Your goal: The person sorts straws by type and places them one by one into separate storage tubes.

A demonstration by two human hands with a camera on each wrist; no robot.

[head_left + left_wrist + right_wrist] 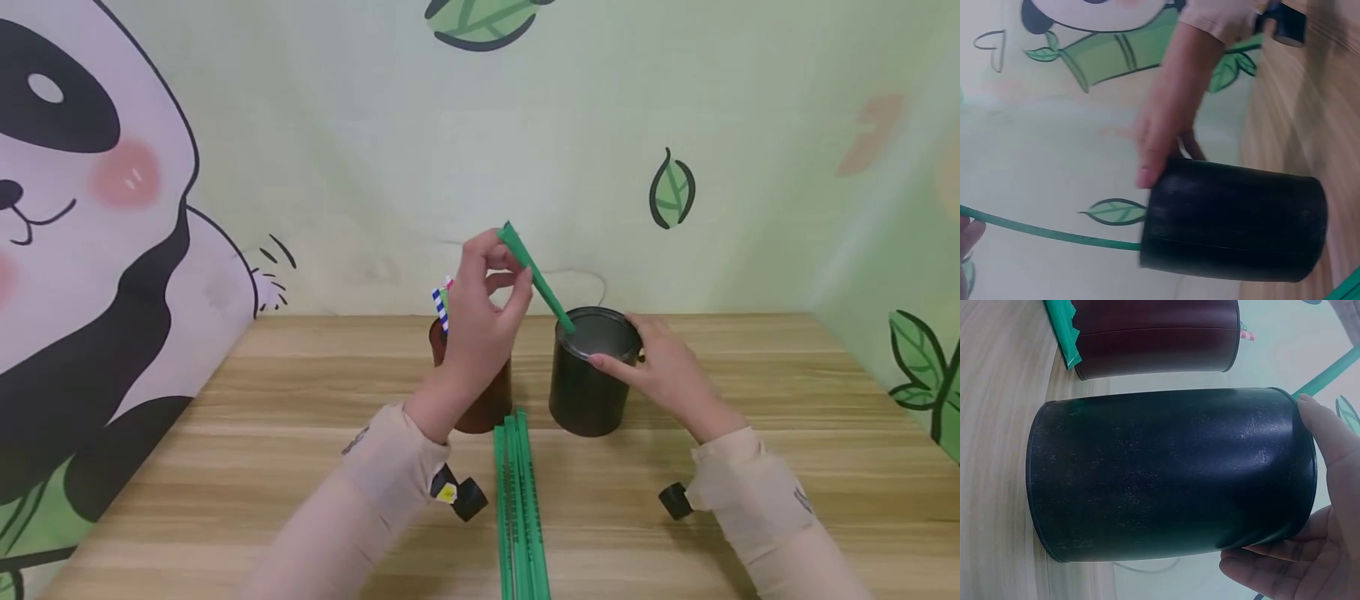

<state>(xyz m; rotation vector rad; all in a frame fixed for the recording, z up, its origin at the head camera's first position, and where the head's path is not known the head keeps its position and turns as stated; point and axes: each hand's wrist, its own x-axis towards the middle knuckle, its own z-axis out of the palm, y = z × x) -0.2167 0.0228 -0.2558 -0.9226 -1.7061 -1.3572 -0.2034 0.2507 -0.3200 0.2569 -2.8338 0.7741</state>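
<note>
My left hand [483, 308] pinches the upper end of a long green wrapped straw [542, 283] between thumb and fingers. The straw slants down to the right, its lower end inside the mouth of a black cylindrical holder [588, 396] that stands upright on the table. With its thumb on the near rim and fingers round the far side, my right hand [675, 371] holds this holder. In the right wrist view, the thumb [1325, 425] lies along the holder's top edge, and the fingers curve beneath its side.
Several more green wrapped straws [517, 500] with dark print lie side by side on the wooden table [300, 483]. Behind my left hand stands a brown cylindrical holder [487, 404] with striped straws [440, 308] in it. A leaf-and-panda backdrop [360, 183] rises behind the table.
</note>
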